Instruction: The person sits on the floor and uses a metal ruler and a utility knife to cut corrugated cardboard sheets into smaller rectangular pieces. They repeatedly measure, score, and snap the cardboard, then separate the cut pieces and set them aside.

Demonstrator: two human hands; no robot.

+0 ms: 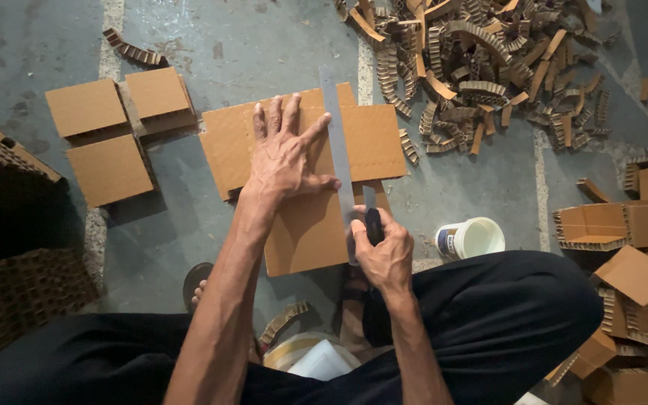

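Note:
My left hand (pixel 285 154) lies flat, fingers spread, on a brown cardboard sheet (pixel 305 232) on the grey floor, its fingertips pressing a long metal ruler (pixel 335 127) that runs away from me. My right hand (pixel 384 251) grips a dark-handled knife (pixel 373 219) with its blade against the ruler's right edge near the sheet's near end. A larger cardboard sheet (pixel 376 139) lies underneath.
A heap of corrugated cardboard strips (pixel 481 67) fills the far right. Cut square pieces (pixel 110 124) lie at the left. A white tub (pixel 474 238) stands by my right knee. Folded cardboard boxes (pixel 624 247) crowd the right edge; honeycomb board stacks (pixel 9 292) sit at left.

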